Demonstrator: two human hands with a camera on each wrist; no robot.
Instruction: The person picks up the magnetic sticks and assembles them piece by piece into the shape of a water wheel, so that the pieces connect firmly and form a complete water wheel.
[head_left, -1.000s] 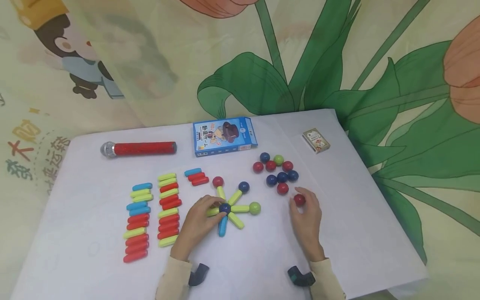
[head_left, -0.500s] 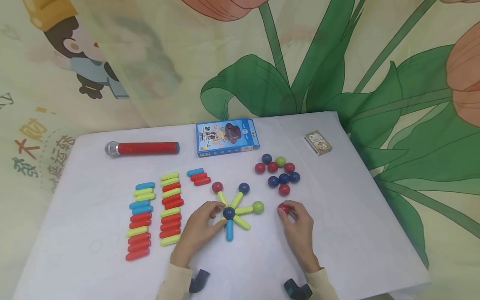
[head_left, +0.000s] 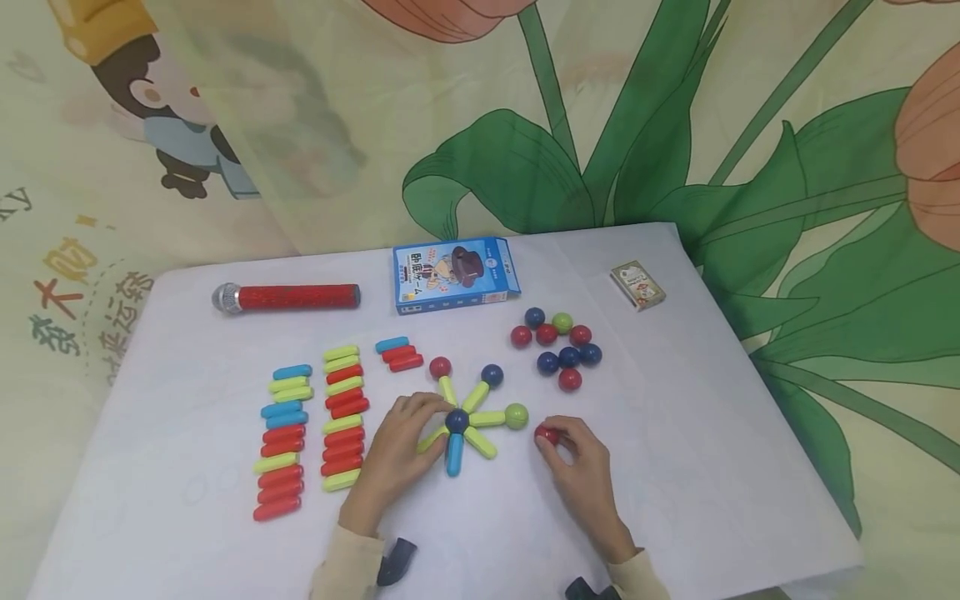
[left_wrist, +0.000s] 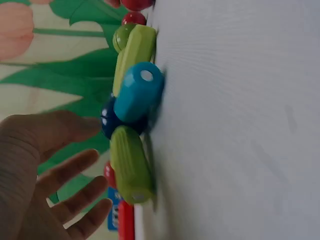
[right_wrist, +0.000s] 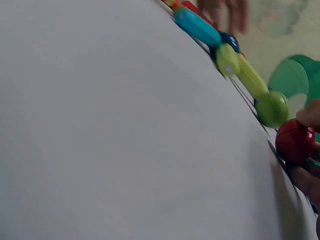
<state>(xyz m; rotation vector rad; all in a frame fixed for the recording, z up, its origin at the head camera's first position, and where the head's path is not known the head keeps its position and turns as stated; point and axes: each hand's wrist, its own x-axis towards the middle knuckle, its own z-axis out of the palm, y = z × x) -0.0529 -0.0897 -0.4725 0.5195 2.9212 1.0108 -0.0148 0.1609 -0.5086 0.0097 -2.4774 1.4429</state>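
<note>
Sticks radiate from a dark blue ball point(head_left: 457, 421) in a star shape on the white table. Most are yellow-green; one is a blue stick point(head_left: 453, 455). Three of the arms end in balls: a red one point(head_left: 440, 367), a dark blue one point(head_left: 492, 375) and a green ball point(head_left: 516, 416). My left hand point(head_left: 393, 458) pinches the centre ball between thumb and index finger; the left wrist view shows its other fingers point(left_wrist: 75, 200) spread loosely. To the right of the star, my right hand point(head_left: 585, 471) pinches a loose red ball point(right_wrist: 295, 141) between thumb and fingers, close over the table.
Two columns of coloured sticks point(head_left: 343, 425) lie at the left, with a short group point(head_left: 400, 354) nearer the star. Several loose balls point(head_left: 569, 357) cluster behind the right hand. Along the back are a red microphone point(head_left: 300, 297), a blue box point(head_left: 456, 275) and a small box point(head_left: 637, 285).
My right hand has carried the red ball leftward and nearer to me, towards the star. My left hand stays at the centre ball while the star has shifted and turned slightly.
</note>
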